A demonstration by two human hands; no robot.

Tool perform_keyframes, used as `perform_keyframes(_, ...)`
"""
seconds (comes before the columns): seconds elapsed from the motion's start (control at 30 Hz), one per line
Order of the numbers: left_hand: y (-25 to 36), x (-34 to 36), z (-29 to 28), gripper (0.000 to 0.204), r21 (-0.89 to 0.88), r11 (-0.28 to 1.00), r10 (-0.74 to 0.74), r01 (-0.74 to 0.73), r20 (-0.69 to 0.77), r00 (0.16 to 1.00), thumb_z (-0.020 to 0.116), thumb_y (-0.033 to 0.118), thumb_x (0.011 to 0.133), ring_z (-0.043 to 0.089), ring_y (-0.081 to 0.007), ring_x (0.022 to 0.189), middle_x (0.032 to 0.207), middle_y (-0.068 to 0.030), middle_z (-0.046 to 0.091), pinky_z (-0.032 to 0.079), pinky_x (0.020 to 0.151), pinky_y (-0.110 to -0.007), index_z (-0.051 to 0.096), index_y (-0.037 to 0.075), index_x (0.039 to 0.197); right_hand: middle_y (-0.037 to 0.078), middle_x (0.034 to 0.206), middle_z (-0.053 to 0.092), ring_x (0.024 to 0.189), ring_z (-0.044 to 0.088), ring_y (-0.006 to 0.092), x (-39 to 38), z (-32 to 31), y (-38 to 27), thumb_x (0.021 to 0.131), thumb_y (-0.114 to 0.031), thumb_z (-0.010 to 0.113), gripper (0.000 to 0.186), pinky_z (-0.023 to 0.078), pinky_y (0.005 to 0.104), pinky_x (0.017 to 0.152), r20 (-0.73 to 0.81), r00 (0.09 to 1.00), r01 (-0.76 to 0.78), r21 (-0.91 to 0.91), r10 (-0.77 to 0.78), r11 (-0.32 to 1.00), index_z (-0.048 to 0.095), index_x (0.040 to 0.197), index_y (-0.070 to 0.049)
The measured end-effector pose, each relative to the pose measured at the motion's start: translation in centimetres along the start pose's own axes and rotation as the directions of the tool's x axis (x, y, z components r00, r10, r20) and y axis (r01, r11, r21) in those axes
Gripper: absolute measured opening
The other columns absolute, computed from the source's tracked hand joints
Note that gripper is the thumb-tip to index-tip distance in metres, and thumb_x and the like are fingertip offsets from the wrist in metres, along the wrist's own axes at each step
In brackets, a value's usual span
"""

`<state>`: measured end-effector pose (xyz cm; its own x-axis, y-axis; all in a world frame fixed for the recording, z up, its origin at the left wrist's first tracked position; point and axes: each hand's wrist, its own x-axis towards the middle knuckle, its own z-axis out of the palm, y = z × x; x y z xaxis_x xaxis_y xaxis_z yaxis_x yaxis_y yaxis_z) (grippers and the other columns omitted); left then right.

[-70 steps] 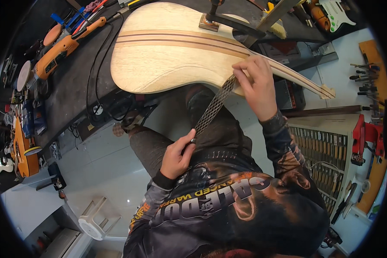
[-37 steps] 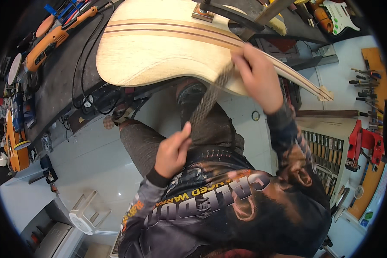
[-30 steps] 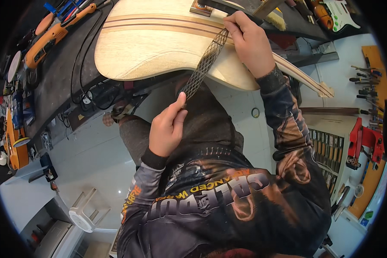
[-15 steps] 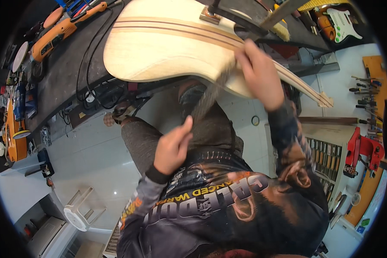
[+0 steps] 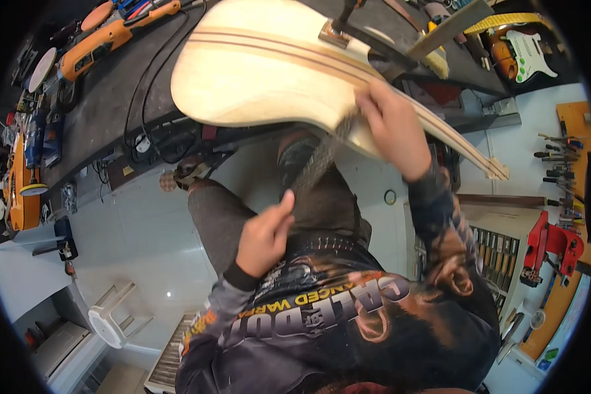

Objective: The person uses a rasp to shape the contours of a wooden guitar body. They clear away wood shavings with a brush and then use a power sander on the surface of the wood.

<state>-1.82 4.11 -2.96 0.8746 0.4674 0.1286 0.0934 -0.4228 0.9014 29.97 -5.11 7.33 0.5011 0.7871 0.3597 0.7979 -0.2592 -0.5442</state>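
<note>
Orange power tools are lying at the far left: a sander (image 5: 21, 187) near the picture's edge and a second orange tool (image 5: 102, 41) further up on the dark workbench (image 5: 105, 111), with black cables (image 5: 152, 125) looping across the bench top and hanging over its edge. A white stool (image 5: 111, 322) is standing on the pale floor below. Moving right, an unfinished pale wood guitar body (image 5: 269, 79) with darker stripes down its middle is lying on the bench and jutting over its edge above the person's lap. The left hand (image 5: 264, 238) is closing thumb and fingers together on the lower end of a long strip of abrasive mesh (image 5: 318, 164), just above the knees. The strip is running up, blurred, to the curved lower edge of the guitar body, where it is pressing against the wood. The right hand (image 5: 393, 128) is gripping the upper end of the strip there, fingers curled shut around it and resting on the wood. A metal clamp (image 5: 368, 39) is bearing down on the body just above that hand. Further right, a green and white electric guitar (image 5: 522, 56) is lying at the top, and a red clamp (image 5: 550, 246) is standing by the wall at the right edge.
</note>
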Motion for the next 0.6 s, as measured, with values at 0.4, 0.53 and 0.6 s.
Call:
perform_keyframes(0.4, 1.0, -1.1, -4.4, 0.051, -0.21, 0.97, -0.194, 0.119, -0.386, 0.902, 0.069, 0.004, 0.109, 0.07, -0.016, 0.085, 0.104, -0.0121, 0.076, 0.056, 0.081, -0.03, 0.059, 0.006, 0.159, 0.021, 0.102, 0.069, 0.089, 0.067, 0.0373, 1.3, -0.3, -3.7, 0.11, -0.005, 0.062, 0.017, 0.053, 0.0424, 0.082, 0.012, 1.0, 0.006, 0.085, -0.007, 0.996, 0.07, 0.122, 0.003)
perform_keyframes(0.53, -0.1, -2.3, -4.6, 0.053, -0.397, 0.898, -0.355, 0.191, -0.394, 0.848, 0.069, 0.003, 0.109, 0.061, -0.0077, 0.082, 0.1, -0.0033, 0.072, 0.052, 0.076, -0.026, 0.057, 0.007, 0.161, 0.018, 0.099, 0.066, 0.09, 0.065, 0.0346, -0.4, 0.1, -2.3, 0.108, -0.003, 0.062, 0.012, 0.051, 0.0399, 0.081, 0.007, 0.996, 0.087, -0.022, -0.087, 0.996, 0.071, 0.114, 0.002)
perform_keyframes(0.6, 0.2, -1.5, -5.0, 0.052, -0.419, 0.889, -0.365, 0.185, -0.404, 0.839, 0.069, 0.001, 0.107, 0.06, -0.0076, 0.083, 0.102, -0.0028, 0.071, 0.052, 0.076, -0.026, 0.059, 0.006, 0.158, 0.017, 0.098, 0.065, 0.092, 0.065, 0.0339, -0.2, 0.5, -2.0, 0.107, -0.002, 0.061, 0.013, 0.051, 0.0401, 0.083, -0.01, 0.989, 0.144, -0.055, -0.145, 0.988, 0.071, 0.114, 0.002)
